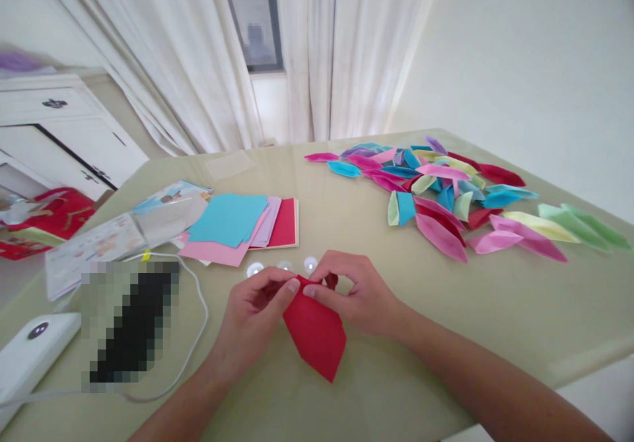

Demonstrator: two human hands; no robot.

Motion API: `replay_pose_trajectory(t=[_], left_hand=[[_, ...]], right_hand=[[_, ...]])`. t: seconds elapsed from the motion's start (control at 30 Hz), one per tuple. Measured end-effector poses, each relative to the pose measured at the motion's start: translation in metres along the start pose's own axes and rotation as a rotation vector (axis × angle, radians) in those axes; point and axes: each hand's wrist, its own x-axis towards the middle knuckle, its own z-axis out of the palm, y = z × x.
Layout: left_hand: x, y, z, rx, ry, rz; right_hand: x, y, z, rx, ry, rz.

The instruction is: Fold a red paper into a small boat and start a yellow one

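Note:
A folded red paper [317, 336] hangs between my two hands, its pointed end toward me above the tabletop. My left hand [260, 310] pinches the upper left edge between thumb and fingers. On the other side, my right hand [359, 293] pinches the top right edge, thumb in front and fingers curled behind. The fingertips of both hands nearly meet at the paper's narrow top. Small round white reflections [310, 265] show on the table just beyond my hands.
Blue sheets [225, 219] lie on pink, lilac and red paper at the left. Several folded colored pieces [440, 227] spread over the back right of the table [495, 310]. A white cable [204, 310], a white device [34, 356] and a blurred dark object are at the left.

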Motion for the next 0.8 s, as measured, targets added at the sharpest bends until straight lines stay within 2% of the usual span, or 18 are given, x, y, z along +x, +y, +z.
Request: replay_pose_trajectory(t=[0.2, 0.37, 0.47, 0.63, 0.8], left_hand=[[0.008, -0.009, -0.009, -0.169, 0.252, -0.017], [0.011, -0.011, -0.012, -0.096, 0.273, 0.005], [0.011, -0.012, -0.012, -0.094, 0.305, 0.014], [0.014, -0.009, -0.009, -0.22, 0.352, 0.012], [0.018, -0.003, -0.006, -0.326, 0.393, 0.007]], right_hand=[[0.003, 0.003, -0.001, 0.061, -0.058, 0.177], [0.004, 0.002, -0.004, 0.02, -0.037, 0.196], [0.005, 0.0, -0.004, 0.067, -0.113, 0.23], [0.005, 0.004, -0.004, 0.091, -0.212, 0.283], [0.005, 0.012, -0.002, 0.16, -0.15, 0.301]])
